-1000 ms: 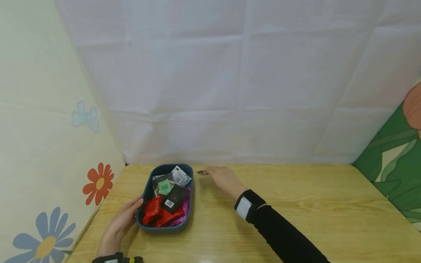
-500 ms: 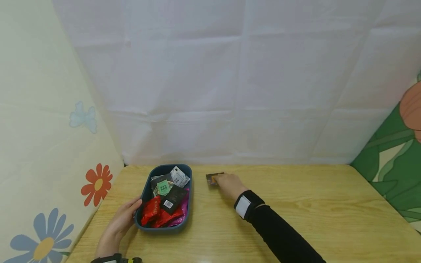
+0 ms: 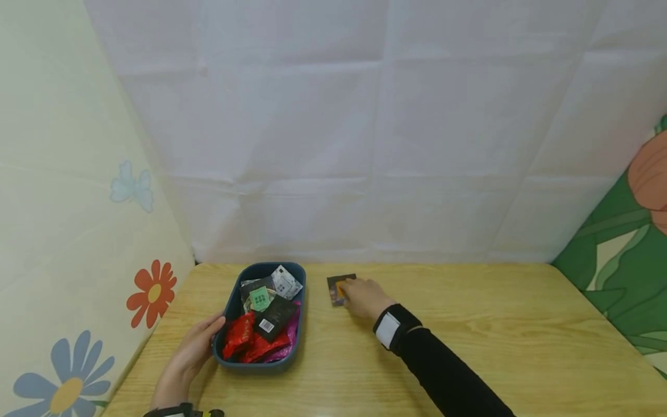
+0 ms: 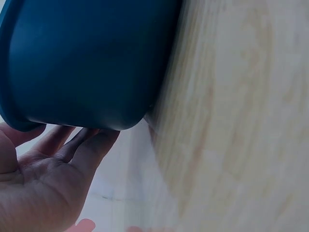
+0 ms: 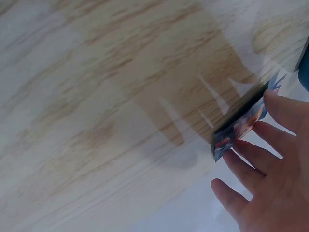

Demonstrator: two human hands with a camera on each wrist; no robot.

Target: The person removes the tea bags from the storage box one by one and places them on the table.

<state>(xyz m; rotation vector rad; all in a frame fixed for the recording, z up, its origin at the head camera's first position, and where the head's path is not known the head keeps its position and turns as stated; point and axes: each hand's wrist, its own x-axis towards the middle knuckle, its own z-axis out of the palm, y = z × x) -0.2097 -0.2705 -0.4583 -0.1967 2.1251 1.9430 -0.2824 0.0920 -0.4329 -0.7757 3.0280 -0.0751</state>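
Right hand [image 3: 365,296] has fingers spread loosely on a dark packet [image 3: 337,288], pressing it against the table [image 3: 469,324], not gripping. Left hand [image 3: 193,353] lies open against the blue tray's [image 3: 237,358] near-left wall. Tray full of packets, just left of the dark one. Nothing between them.

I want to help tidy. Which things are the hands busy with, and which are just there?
Busy with: dark packet under the right hand; blue tray of packets, touched by the left hand.
Just there: wooden table, flower walls.
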